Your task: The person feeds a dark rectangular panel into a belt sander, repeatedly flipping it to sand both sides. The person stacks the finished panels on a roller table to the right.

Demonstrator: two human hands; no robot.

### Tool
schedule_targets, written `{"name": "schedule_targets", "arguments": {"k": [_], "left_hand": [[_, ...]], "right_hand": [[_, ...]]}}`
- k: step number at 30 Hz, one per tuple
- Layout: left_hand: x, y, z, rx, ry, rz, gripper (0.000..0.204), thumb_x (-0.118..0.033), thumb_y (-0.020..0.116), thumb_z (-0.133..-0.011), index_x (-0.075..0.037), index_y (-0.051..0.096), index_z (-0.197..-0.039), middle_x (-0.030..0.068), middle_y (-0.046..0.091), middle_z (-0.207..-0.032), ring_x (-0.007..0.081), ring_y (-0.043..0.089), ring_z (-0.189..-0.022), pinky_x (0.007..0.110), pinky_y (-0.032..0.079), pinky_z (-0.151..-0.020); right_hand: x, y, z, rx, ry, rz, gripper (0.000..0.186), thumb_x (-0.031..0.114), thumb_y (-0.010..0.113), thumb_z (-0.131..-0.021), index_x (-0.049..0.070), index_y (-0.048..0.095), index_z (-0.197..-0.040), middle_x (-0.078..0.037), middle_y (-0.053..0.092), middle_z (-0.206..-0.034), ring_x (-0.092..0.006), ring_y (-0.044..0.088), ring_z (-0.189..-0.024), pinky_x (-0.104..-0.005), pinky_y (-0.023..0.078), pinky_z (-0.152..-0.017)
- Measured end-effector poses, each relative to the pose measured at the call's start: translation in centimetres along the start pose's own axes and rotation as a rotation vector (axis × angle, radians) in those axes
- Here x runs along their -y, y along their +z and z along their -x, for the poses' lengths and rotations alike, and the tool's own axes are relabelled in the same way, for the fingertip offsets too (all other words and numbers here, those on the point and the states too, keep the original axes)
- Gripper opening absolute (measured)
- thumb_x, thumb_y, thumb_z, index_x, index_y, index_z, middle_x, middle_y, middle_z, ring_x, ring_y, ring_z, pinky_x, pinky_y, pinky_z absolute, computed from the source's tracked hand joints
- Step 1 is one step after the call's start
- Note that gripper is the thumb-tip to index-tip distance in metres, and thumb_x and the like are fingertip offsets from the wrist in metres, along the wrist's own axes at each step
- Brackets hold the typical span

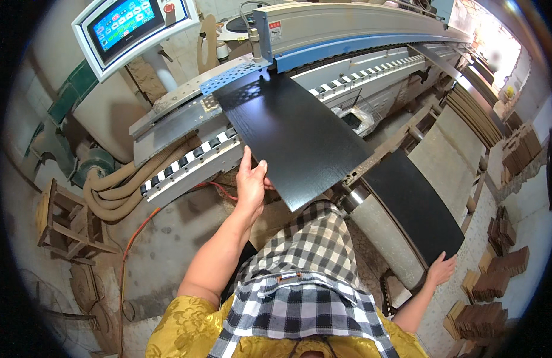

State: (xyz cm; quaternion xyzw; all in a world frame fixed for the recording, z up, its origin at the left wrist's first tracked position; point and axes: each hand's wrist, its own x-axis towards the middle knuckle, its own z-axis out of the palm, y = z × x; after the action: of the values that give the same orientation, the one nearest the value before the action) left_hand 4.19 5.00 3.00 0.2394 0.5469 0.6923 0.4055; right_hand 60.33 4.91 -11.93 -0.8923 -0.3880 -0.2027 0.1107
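A long black board point(294, 134) is being held flat on the machine's roller track point(186, 164). Its long side is pointing up toward the machine's blue-edged cover point(347, 30), and its near end is sticking out over bare floor point(168, 238). The left hand point(251, 182) is being pressed on its near left edge, fingers spread. The right hand point(441, 268) is being laid open on the near corner of a second black board point(413, 206), lying on a stack.
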Motion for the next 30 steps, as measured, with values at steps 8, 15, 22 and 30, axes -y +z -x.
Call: {"name": "schedule_targets", "arguments": {"k": [8, 15, 22, 30], "left_hand": [[0.1, 0.0, -4.2, 0.186, 0.056, -0.213, 0.047, -0.01, 0.043, -0.089, -0.001, 0.027, -0.133, 0.0103, 0.062, -0.087, 0.0111, 0.058, -0.068, 0.022, 0.046, -0.06], [-5.2, -14.4, -6.7, -0.502, 0.801, -1.191, 0.022, -0.015, 0.05, -0.082, -0.007, 0.06, -0.1, 0.0114, 0.061, -0.095, 0.0277, 0.057, -0.09, 0.036, 0.044, -0.081], [-6.8, -21.7, -3.7, -0.671, 0.325, -1.681, 0.042, -0.038, 0.037, -0.09, -0.006, 0.064, -0.082, 0.016, 0.062, -0.076, 0.0314, 0.058, -0.079, 0.041, 0.04, -0.077], [-5.9, -21.7, -4.3, -0.756, 0.538, -1.669, 0.041, -0.034, 0.039, -0.089, -0.006, 0.063, -0.073, 0.0141, 0.063, -0.073, 0.0296, 0.059, -0.074, 0.042, 0.04, -0.071]], "right_hand": [[-0.8, -0.9, -2.3, 0.353, 0.271, -0.126, 0.068, 0.057, 0.03, -0.086, 0.009, 0.028, -0.134, -0.017, 0.052, -0.118, -0.0358, 0.051, -0.104, -0.0482, 0.041, -0.083], [-13.1, 4.3, -2.9, 0.552, 0.337, -0.452, 0.073, 0.055, 0.056, -0.076, -0.006, 0.048, -0.115, -0.019, 0.057, -0.105, -0.0311, 0.057, -0.088, -0.0424, 0.045, -0.075], [-11.5, -3.3, 6.2, 1.051, 0.715, -1.722, 0.043, 0.029, 0.067, -0.075, 0.002, 0.054, -0.106, -0.01, 0.061, -0.101, -0.0229, 0.06, -0.089, -0.0328, 0.049, -0.078], [-7.6, -12.2, 9.8, 0.894, 0.459, -1.978, 0.038, 0.004, 0.057, -0.075, -0.005, 0.05, -0.11, -0.015, 0.058, -0.107, -0.0278, 0.057, -0.098, -0.0385, 0.046, -0.089]]}}
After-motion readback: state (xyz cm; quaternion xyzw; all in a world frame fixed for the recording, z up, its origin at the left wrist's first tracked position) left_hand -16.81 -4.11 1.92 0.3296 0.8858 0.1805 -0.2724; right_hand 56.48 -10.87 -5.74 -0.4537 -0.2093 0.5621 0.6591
